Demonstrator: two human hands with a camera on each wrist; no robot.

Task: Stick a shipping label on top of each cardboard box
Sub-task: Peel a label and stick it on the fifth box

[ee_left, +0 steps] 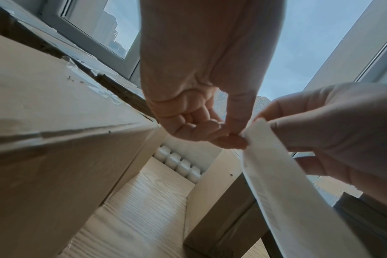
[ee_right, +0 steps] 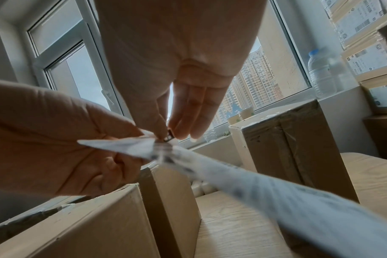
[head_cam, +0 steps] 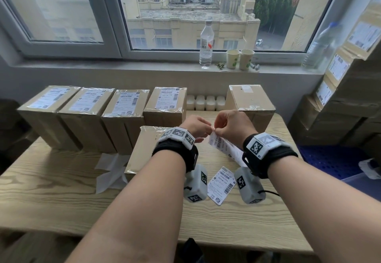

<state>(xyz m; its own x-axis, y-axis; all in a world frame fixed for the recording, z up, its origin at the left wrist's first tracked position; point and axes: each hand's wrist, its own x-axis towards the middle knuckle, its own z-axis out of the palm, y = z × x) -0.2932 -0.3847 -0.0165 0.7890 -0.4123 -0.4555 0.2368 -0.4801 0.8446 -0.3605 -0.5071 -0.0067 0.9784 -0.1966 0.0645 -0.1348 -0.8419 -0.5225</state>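
Both hands meet above the table and pinch the top corner of a white shipping label (head_cam: 225,148), which hangs down towards the right wrist. My left hand (head_cam: 207,132) pinches one layer of that corner and my right hand (head_cam: 217,132) the other; the corner looks split apart in the right wrist view. The left wrist view shows the label (ee_left: 287,192) from its blank side. Below my left hand lies a plain cardboard box (head_cam: 144,149) with no label on top. A second label (head_cam: 221,184) lies flat on the table (head_cam: 61,196). Another box (head_cam: 250,103) with only a small sticker stands at the back right.
Several labelled boxes (head_cam: 86,106) stand in a row along the back of the table. Peeled backing sheets (head_cam: 111,168) lie left of the plain box. A bottle (head_cam: 206,44) and two paper cups (head_cam: 240,58) stand on the sill. Stacked labelled boxes (head_cam: 342,89) rise on the right.
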